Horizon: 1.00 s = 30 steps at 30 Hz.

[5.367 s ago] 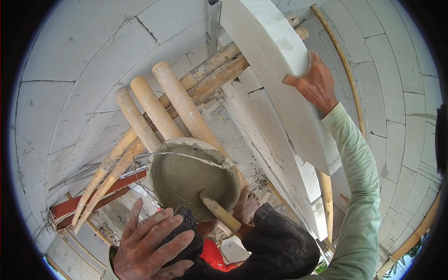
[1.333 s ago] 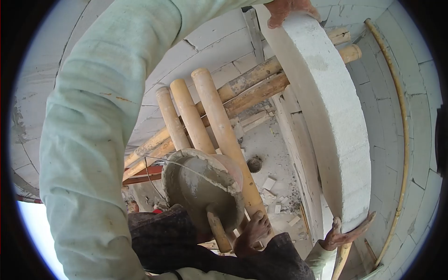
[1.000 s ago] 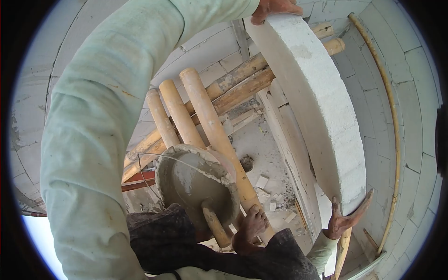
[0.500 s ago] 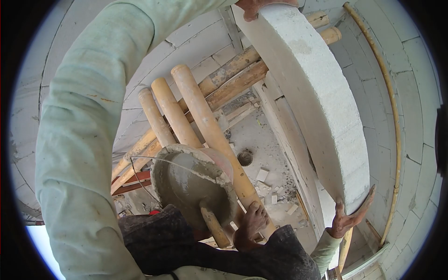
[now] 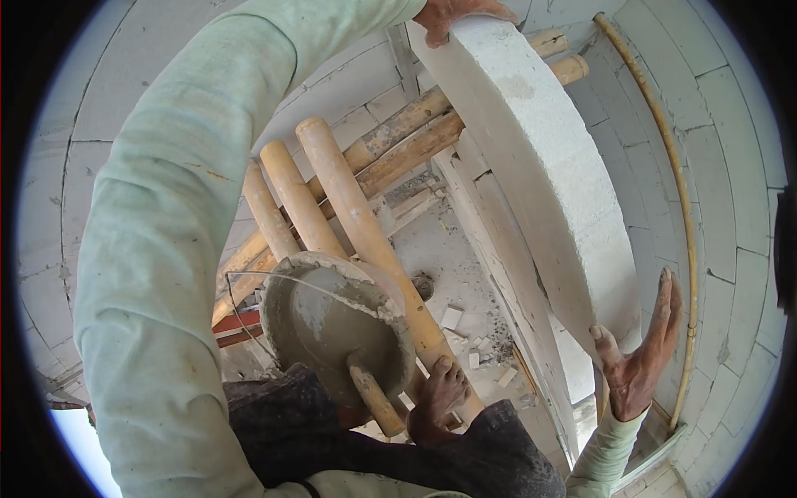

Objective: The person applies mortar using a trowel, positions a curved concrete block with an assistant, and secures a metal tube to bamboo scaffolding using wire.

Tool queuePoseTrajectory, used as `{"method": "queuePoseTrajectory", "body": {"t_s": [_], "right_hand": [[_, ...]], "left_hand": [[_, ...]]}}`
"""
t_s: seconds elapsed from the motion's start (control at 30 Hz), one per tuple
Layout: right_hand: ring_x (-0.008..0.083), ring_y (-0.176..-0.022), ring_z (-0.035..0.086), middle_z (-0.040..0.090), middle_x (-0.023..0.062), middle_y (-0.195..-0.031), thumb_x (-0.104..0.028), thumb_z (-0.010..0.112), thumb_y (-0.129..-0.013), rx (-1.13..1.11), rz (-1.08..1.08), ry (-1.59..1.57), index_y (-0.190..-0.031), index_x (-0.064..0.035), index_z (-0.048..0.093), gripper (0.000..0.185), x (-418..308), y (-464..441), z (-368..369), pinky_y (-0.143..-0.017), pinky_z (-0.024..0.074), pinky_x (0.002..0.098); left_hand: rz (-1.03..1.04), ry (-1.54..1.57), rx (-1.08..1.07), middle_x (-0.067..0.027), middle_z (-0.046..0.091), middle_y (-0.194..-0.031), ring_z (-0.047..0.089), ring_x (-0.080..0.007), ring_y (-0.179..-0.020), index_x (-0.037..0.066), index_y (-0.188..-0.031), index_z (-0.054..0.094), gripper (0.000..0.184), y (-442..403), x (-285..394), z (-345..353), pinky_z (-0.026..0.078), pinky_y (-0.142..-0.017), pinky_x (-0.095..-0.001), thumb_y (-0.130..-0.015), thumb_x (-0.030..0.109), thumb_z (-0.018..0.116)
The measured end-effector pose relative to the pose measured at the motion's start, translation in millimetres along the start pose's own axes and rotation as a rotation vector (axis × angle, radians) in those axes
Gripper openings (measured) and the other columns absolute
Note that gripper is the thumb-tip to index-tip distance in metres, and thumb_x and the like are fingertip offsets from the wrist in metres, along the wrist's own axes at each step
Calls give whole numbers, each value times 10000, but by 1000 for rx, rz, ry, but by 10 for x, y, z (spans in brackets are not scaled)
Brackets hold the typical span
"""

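Note:
A long white lightweight concrete block (image 5: 552, 158) stands on edge along the wall at the right. My left hand (image 5: 465, 17) reaches over its far end at the top of the view, thumb on the side face and fingers across the end, gripping it. My right hand (image 5: 639, 365) is at the block's near end with fingers spread and thumb raised. Its thumb is close to the block's lower corner; whether it touches I cannot tell.
Bamboo poles (image 5: 357, 199) cross below me, with my bare foot (image 5: 440, 398) on one. A bucket (image 5: 270, 319) of grey mortar holds a tool with a wooden handle (image 5: 374, 394). Rubble (image 5: 477, 349) lies on the floor below. A thin bamboo pole (image 5: 682, 191) leans along the block wall (image 5: 722, 207).
My right hand has shifted from pressing flat at the block's near end to a raised, spread position. The left hand stays at the far end. The whole view has shifted slightly.

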State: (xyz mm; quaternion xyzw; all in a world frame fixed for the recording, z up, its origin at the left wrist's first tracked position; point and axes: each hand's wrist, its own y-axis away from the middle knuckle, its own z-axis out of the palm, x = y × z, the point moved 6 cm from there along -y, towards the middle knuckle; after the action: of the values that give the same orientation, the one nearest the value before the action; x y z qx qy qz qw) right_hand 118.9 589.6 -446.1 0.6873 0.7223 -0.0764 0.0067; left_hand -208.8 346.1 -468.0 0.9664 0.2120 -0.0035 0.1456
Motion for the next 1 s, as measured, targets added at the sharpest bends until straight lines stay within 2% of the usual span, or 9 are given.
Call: {"method": "queuePoseTrajectory", "body": {"t_s": [0.33, 0.47, 0.6, 0.67, 0.77, 0.8, 0.87, 0.93, 1.0], "right_hand": [[445, -1195, 482, 419, 299, -1318, -490, 830, -615, -225, -137, 17, -1473, -92, 233, 1119, -496, -778, 496, -964, 475, 529], [417, -1180, 519, 414, 263, -1363, -582, 822, -536, -67, -208, 17, -1482, -153, 233, 1194, -546, -1042, 530, -945, 497, 523], [398, -1025, 602, 486, 276, -1226, -442, 824, -612, -53, -268, -133, -1450, -32, 259, 1090, -696, -1426, 621, -865, 534, 476], [396, -979, 616, 504, 286, -1166, -346, 818, -652, -114, -269, -219, -1422, 50, 278, 1020, -717, -1484, 693, -809, 556, 448], [353, -836, 649, 545, 249, -1078, -222, 745, -561, -115, -222, -247, -1473, -45, 229, 1063, -664, -1486, 718, -784, 567, 458], [353, -836, 649, 545, 249, -1078, -222, 745, -561, -115, -211, -254, -1473, -45, 229, 1063, -655, -1489, 721, -784, 567, 458], [351, -811, 647, 548, 243, -1058, -200, 746, -558, -119, -224, -234, -1472, -44, 235, 1059, -661, -1483, 734, -773, 568, 459], [347, -797, 644, 549, 238, -1042, -187, 745, -552, -112, -225, -258, -1472, -45, 240, 1058, -651, -1482, 746, -768, 569, 459], [344, -783, 642, 550, 232, -1026, -175, 743, -547, -100, -232, -276, -1471, -45, 244, 1058, -649, -1495, 750, -763, 569, 459]], "left_hand": [[2, 5, 23, -171, 532, -1167, 497, -372, -1151, 168, -1391, 390, 1013, -23, -62, 107, 422, -970, -462, -478, 132, 827], [-12, 5, 20, -181, 509, -1222, 475, -369, -1185, 134, -1406, 373, 1019, -16, -40, 80, 412, -994, -445, -487, 130, 813], [24, -4, 40, -190, 482, -1279, 452, -369, -1217, 130, -1418, 348, 1026, -24, -72, 206, 396, -1018, -442, -500, 131, 806], [150, -51, 426, -191, 468, -1311, 452, -369, -1221, 116, -1440, 300, 1036, 84, -101, 158, 382, -1040, -441, -528, 123, 791], [-94, 73, 486, -203, 492, -1248, 502, -375, -1136, 36, -1321, 381, 750, 646, 119, -115, 435, -994, -451, -661, 123, 725], [-156, 104, 587, -209, 531, -1187, 551, -375, -1065, 0, -1244, 441, 582, 750, 33, 43, 488, -939, -460, -735, 124, 694], [-544, 182, 523, -128, 597, -1155, 603, -275, -1016, 95, -1247, 520, 586, 1055, -120, 494, 501, -878, -383, -730, 227, 760], [-582, 440, 387, -128, 644, -919, 627, -247, -826, 42, -1021, 607, 265, 1176, -176, 1075, 508, -732, -344, -837, 227, 651], [-671, 508, 380, -140, 630, -838, 625, -234, -805, 17, -935, 620, 223, 1239, -286, 1647, 510, -735, -326, -843, 221, 631]]}}
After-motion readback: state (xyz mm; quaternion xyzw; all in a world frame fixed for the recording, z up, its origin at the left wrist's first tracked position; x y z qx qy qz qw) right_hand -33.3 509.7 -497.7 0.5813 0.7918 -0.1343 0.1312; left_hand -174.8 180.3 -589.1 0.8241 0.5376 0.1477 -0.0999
